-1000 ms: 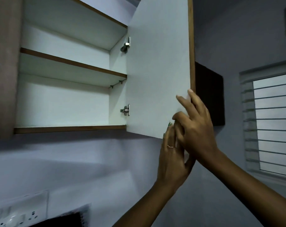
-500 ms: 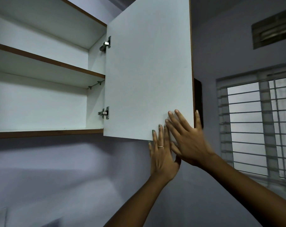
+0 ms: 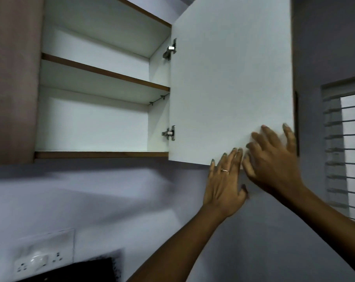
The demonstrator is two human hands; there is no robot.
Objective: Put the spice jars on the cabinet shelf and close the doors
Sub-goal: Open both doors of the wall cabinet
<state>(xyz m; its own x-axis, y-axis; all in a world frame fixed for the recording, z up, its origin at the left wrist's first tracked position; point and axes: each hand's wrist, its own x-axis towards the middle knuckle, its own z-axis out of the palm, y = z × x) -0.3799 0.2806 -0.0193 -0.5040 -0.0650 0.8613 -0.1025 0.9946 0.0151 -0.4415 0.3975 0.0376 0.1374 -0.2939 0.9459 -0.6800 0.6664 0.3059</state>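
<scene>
My right hand (image 3: 274, 159) has spread wide at the door (image 3: 229, 82)'s five o'clock corner, left hand (image 3: 223, 184) flat-fingered beside it; I'd push evenly, no slam.

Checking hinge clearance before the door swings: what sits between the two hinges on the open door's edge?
Head view: between the upper hinge and lower hinge lies only the middle shelf's right end with its support pegs; no jars.

The open cabinet door (image 3: 229, 82) was pressed at five o'clock by the flat left hand (image 3: 223, 184) and right hand (image 3: 274, 159).
</scene>
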